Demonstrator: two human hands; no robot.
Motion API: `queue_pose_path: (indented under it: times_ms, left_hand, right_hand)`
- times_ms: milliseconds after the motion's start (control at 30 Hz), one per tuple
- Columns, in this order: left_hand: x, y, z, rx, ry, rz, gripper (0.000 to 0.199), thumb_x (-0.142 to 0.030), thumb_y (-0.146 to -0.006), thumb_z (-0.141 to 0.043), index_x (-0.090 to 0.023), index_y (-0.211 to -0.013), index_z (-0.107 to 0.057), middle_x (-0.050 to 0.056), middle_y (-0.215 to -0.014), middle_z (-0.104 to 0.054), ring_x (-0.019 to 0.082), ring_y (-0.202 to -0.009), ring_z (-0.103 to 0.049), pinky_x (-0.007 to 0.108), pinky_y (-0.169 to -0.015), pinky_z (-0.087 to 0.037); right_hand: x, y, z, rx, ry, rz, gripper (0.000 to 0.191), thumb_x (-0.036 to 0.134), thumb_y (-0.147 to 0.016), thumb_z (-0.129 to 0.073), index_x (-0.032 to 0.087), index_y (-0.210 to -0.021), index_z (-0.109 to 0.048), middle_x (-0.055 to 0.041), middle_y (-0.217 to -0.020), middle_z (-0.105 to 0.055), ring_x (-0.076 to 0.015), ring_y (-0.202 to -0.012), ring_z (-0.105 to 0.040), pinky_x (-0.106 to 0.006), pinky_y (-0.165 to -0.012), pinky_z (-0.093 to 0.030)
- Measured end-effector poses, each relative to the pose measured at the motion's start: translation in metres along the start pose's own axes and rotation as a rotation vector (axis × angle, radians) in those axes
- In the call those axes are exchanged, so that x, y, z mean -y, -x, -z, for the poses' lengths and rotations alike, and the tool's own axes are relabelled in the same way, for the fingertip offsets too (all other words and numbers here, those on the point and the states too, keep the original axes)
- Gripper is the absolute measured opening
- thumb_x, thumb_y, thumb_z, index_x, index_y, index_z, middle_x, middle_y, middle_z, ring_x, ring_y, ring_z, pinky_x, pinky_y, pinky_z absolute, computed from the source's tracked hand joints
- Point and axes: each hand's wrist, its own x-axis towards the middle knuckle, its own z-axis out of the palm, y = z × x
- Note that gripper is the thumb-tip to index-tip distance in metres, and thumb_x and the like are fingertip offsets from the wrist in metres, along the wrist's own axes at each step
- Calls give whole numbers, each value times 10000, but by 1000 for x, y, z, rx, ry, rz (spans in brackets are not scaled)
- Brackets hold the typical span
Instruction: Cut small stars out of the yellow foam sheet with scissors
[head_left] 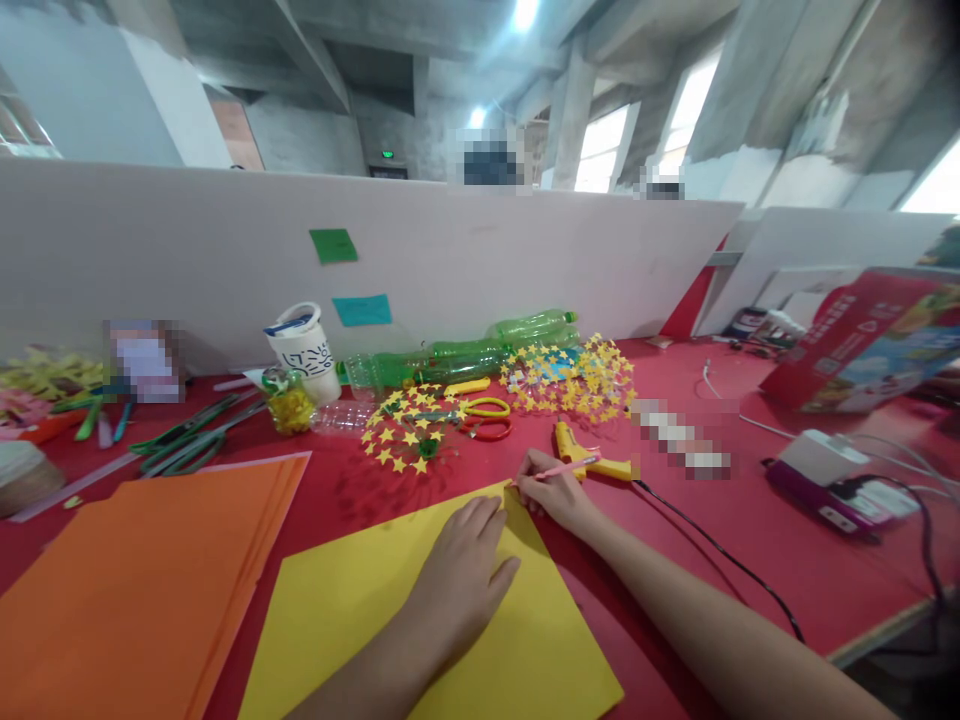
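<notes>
A large yellow sheet (pixel 352 610) lies on the red table in front of me. My left hand (pixel 461 570) rests flat on it, fingers stretched toward the far edge and thumb apart. At the sheet's far right corner, my right hand (pixel 551 490) is closed around a pink pen (pixel 566 468), its tip low near that corner. Just beyond my right hand lies a yellow glue gun (pixel 574 450) with a black cord. Scissors with yellow and red handles (pixel 487 418) lie farther back. Yellow stars on clear plastic pieces (pixel 405 430) stand to their left, with another star cluster (pixel 570 375) behind.
Orange sheets (pixel 142 570) lie at the left, near green-handled scissors (pixel 184 450). Green plastic bottles (pixel 472 355) and a white cup (pixel 306 350) stand along the white partition (pixel 450 240). At right are a purple power strip (pixel 825 500), cables and a red box (pixel 862 340).
</notes>
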Motion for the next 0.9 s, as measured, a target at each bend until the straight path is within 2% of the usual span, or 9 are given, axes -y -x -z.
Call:
queue_pose_path:
  times_ms: [200,567,900]
  left_hand:
    - [0,1,1,6,6,5,481,-383,-825,-382,-172,-1257,-403,80,-1339,-379,247,-1223,-306,401,-1020,-245]
    - [0,1,0,-5,29,17,486,-391,-819,-394,-178,-1256,-405,69,-1334,-386,235,-1224,-302,387,-1028,-238]
    - [2,0,-1,-20,38,8,489,-391,-813,-398,-180,-1255,-406,78,-1326,-393,246,-1216,-311,404,-1020,-247]
  right_hand:
    - [-6,-2,-1,-22,7,12,42,160,-686,-451,189,-664,-431,58,-444,-517,-70,-333,-443,-139,-303,-304]
    - [-2,0,1,-29,53,98,123,87,-637,-466,186,-579,-423,73,-407,-433,-68,-376,-380,-168,-369,-256]
    - [-7,-1,3,-7,77,127,124,109,-649,-498,185,-575,-435,68,-427,-426,-80,-414,-375,-186,-407,-250]
